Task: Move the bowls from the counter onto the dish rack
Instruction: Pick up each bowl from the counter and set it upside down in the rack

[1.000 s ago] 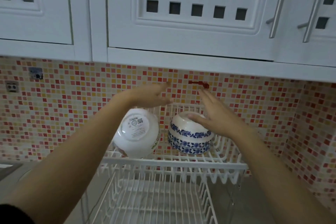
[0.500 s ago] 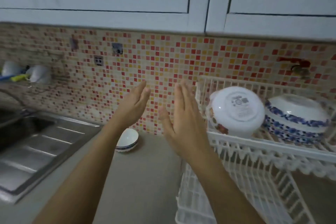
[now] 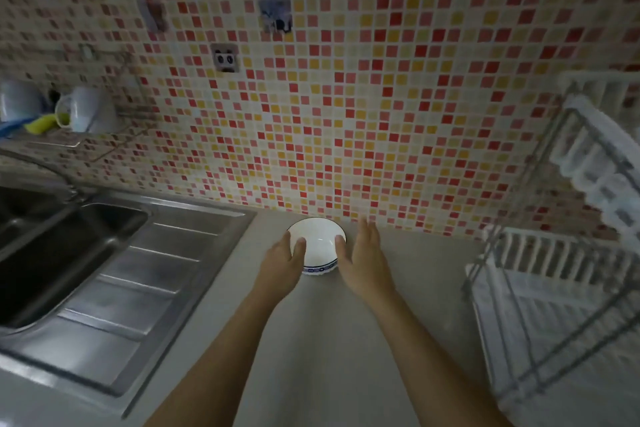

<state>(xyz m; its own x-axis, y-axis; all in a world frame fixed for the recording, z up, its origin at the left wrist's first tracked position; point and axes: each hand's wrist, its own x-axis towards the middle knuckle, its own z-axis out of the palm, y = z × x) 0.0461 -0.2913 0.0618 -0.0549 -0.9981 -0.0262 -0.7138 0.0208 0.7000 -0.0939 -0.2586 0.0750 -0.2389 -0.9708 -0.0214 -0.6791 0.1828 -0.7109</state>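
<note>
Table [image 3: 329,357] runs from the sink [image 3: 86,270] at 9 o'clock to the dish rack [image 3: 561,288] at 3 o'clock; one bowl [image 3: 317,246] in view, upright at 12 against the tiled wall [image 3: 346,114], well apart from the rack. My two hands, left hand [image 3: 280,263] and right hand [image 3: 360,256], are spread flat either side of it, thumbs at the rim, nothing gripped yet. Looks like glazed ceramic: light, rigid, slick, chips easily, so I'd clamp opposite walls under the rim with both palms and lift straight up.
</note>
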